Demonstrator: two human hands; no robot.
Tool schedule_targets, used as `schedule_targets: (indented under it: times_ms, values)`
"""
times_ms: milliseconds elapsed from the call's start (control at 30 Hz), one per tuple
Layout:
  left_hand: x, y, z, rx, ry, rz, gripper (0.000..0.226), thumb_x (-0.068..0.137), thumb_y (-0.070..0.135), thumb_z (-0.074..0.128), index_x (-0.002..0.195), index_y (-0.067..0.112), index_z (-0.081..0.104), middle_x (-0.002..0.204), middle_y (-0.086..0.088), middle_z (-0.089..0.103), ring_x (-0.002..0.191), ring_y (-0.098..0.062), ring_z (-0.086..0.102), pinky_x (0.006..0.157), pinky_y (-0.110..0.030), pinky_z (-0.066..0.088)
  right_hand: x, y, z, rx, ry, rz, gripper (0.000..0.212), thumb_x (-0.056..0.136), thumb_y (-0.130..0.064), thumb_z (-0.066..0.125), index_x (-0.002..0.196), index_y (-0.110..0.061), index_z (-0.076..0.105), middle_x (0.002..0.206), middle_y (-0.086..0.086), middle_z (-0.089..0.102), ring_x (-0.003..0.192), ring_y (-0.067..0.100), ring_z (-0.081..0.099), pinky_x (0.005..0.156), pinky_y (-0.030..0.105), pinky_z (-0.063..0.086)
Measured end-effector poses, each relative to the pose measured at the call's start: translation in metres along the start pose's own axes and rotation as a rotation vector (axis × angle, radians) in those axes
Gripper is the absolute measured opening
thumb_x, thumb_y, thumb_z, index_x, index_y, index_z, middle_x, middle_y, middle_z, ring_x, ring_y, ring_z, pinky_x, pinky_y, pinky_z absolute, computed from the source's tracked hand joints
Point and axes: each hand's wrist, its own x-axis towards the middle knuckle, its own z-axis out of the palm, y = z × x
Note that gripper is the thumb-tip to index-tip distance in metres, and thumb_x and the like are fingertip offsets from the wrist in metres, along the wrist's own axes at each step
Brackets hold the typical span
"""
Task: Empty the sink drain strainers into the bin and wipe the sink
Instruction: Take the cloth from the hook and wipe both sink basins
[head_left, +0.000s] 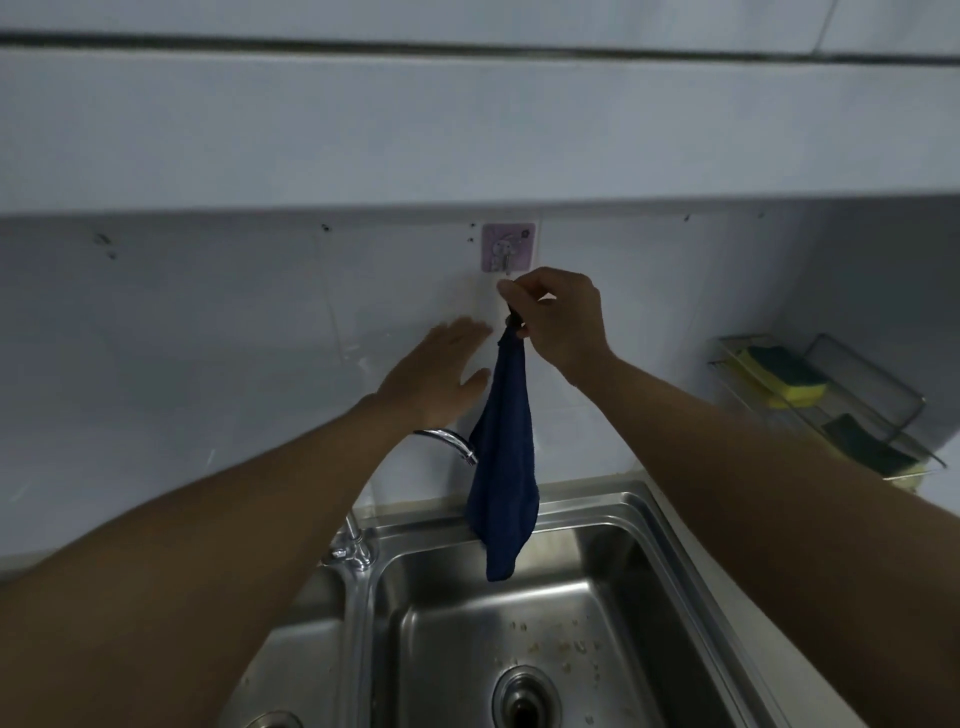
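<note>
My right hand (558, 317) pinches the blue cloth (504, 467) by its loop, just below the hook (507, 248). My left hand (441, 374) lies flat on the wall (208, 312), fingers (467, 332) straight. The cloth hangs over the sink (670, 525). I recommend lowering it clear of the tap (452, 441).

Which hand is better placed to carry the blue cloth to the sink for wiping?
Probably right: the right hand pinches the blue cloth by its top, while the left hand holds nothing, fingers straight.
</note>
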Motion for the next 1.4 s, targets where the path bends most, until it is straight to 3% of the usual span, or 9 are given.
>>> schedule_targets:
  times_ms: [167, 400, 567, 700, 867, 933, 1100, 1233, 1400]
  values:
    - [-0.016, 0.025, 0.004, -0.338, -0.173, -0.075, 0.029, 0.104, 0.032, 0.047, 0.128, 0.021, 0.060, 0.128, 0.002, 0.063, 0.119, -0.017, 0.057, 0.108, -0.034, 0.044, -0.020, -0.015, -0.020, 0.145, -0.020, 0.031, 0.028, 0.091, -0.025, 0.072, 0.080, 0.001, 0.068, 0.077, 0.016, 0.068, 0.069, 0.033, 0.072, 0.058, 0.037, 0.061]
    - [-0.046, 0.065, 0.008, -0.539, -0.064, -0.154, 0.023, 0.102, 0.035, 0.051, 0.086, 0.019, 0.054, 0.083, 0.004, 0.058, 0.075, -0.012, 0.054, 0.069, -0.026, 0.046, -0.060, -0.025, -0.053, 0.124, -0.019, 0.093, 0.024, 0.099, -0.032, 0.059, 0.087, -0.011, 0.059, 0.081, 0.011, 0.069, 0.067, 0.023, 0.073, 0.055, 0.032, 0.060]
    - [-0.069, 0.093, 0.004, -0.648, -0.011, -0.110, 0.027, 0.105, 0.029, 0.047, 0.100, 0.005, 0.058, 0.087, 0.002, 0.058, 0.076, -0.009, 0.052, 0.069, -0.024, 0.041, -0.101, -0.006, -0.077, 0.209, -0.074, 0.333, 0.034, 0.097, -0.042, 0.059, 0.110, -0.011, 0.060, 0.093, 0.014, 0.071, 0.086, 0.025, 0.072, 0.076, 0.037, 0.062]
    - [-0.084, 0.108, 0.001, -0.625, -0.004, -0.055, 0.023, 0.105, 0.025, 0.045, 0.102, 0.007, 0.059, 0.092, 0.003, 0.058, 0.085, -0.008, 0.052, 0.078, -0.023, 0.041, -0.139, 0.010, -0.084, 0.379, -0.261, 0.496, 0.016, 0.088, -0.010, 0.064, 0.102, -0.003, 0.065, 0.096, 0.012, 0.067, 0.096, 0.023, 0.069, 0.092, 0.037, 0.057]
    - [-0.108, 0.108, 0.006, -0.536, -0.075, -0.065, 0.025, 0.107, 0.031, 0.039, 0.101, 0.013, 0.055, 0.084, 0.002, 0.053, 0.074, -0.006, 0.046, 0.069, -0.023, 0.039, -0.157, 0.007, -0.083, 0.066, -0.519, 0.461, 0.014, 0.091, -0.008, 0.066, 0.092, 0.006, 0.063, 0.091, 0.021, 0.065, 0.089, 0.023, 0.062, 0.092, 0.037, 0.053]
    - [-0.121, 0.100, 0.007, -0.501, -0.083, -0.083, 0.026, 0.107, 0.034, 0.038, 0.101, 0.015, 0.054, 0.078, 0.003, 0.049, 0.066, -0.005, 0.042, 0.066, -0.024, 0.037, -0.156, 0.005, -0.086, 0.028, -0.528, 0.477, 0.022, 0.098, -0.017, 0.059, 0.106, 0.002, 0.064, 0.108, 0.022, 0.067, 0.100, 0.023, 0.062, 0.099, 0.044, 0.052]
    - [-0.159, 0.089, 0.009, -0.459, -0.248, -0.232, 0.035, 0.085, 0.063, 0.064, 0.112, 0.041, 0.060, 0.108, 0.018, 0.068, 0.095, 0.000, 0.064, 0.081, -0.020, 0.050, -0.162, -0.004, -0.075, 0.096, -0.610, 0.446, 0.019, 0.102, -0.021, 0.052, 0.116, -0.012, 0.060, 0.110, 0.010, 0.068, 0.101, 0.026, 0.067, 0.084, 0.047, 0.060]
    - [-0.195, 0.077, 0.012, -0.355, -0.365, -0.374, 0.044, 0.082, 0.040, 0.079, 0.119, 0.020, 0.069, 0.116, 0.003, 0.072, 0.104, -0.013, 0.068, 0.096, -0.037, 0.055, -0.163, -0.007, -0.065, 0.117, -0.496, 0.357, 0.009, 0.103, -0.025, 0.050, 0.104, -0.021, 0.057, 0.106, 0.006, 0.066, 0.097, 0.023, 0.065, 0.075, 0.035, 0.057]
    - [-0.234, 0.079, 0.003, -0.405, -0.306, -0.512, 0.033, 0.089, 0.042, 0.071, 0.111, 0.016, 0.072, 0.107, 0.001, 0.073, 0.096, -0.013, 0.069, 0.085, -0.030, 0.055, -0.167, 0.005, -0.071, 0.140, -0.510, 0.315, 0.019, 0.105, -0.026, 0.044, 0.113, -0.013, 0.056, 0.110, 0.009, 0.065, 0.099, 0.021, 0.063, 0.090, 0.035, 0.052]
